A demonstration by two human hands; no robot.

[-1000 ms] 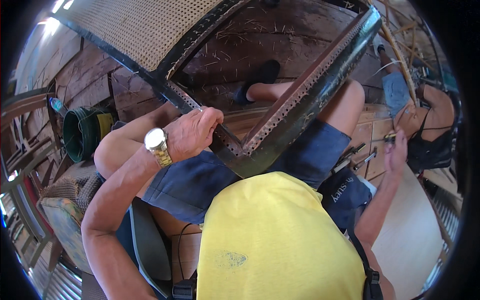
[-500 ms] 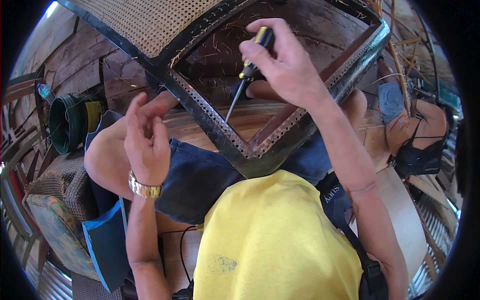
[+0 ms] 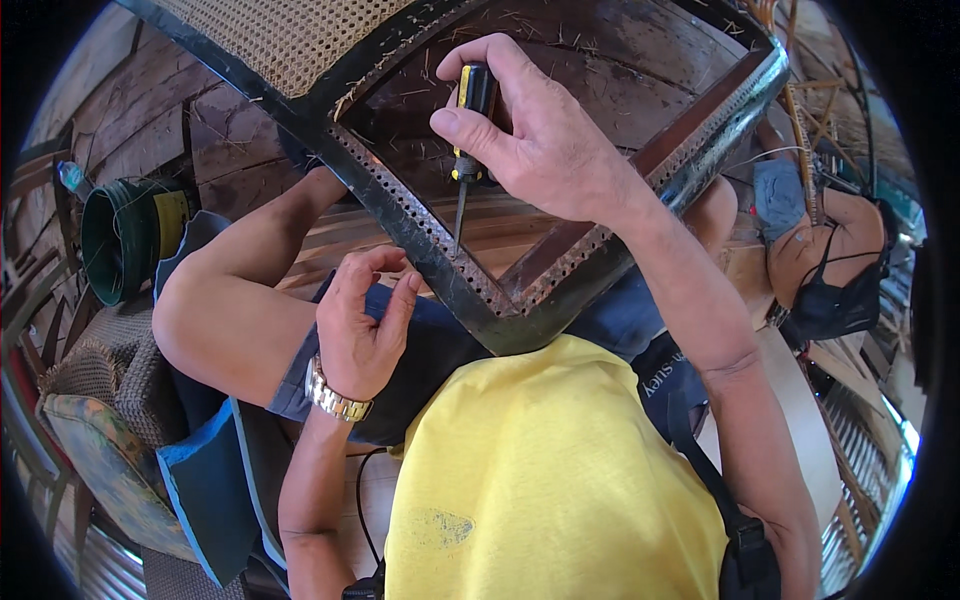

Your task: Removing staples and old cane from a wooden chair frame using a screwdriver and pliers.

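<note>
Yellow shirt (image 3: 560,470) occupies the near centre. Beyond it, the left hand (image 3: 362,335), empty with thumb and fingers apart, has moved in close to the frame (image 3: 520,335); contact cannot be confirmed. In the frame's left side are holes (image 3: 425,226). The right hand (image 3: 565,150) grips the screwdriver (image 3: 465,165), now more upright, its tip apparently positioned among them; depth is indeterminable. Far left, the cane (image 3: 300,40) is cut off.

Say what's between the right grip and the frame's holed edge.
Head view: a screwdriver's shaft, running from the right grip down toward the holed edge; can't tell if its tip sits in a hole.
</note>
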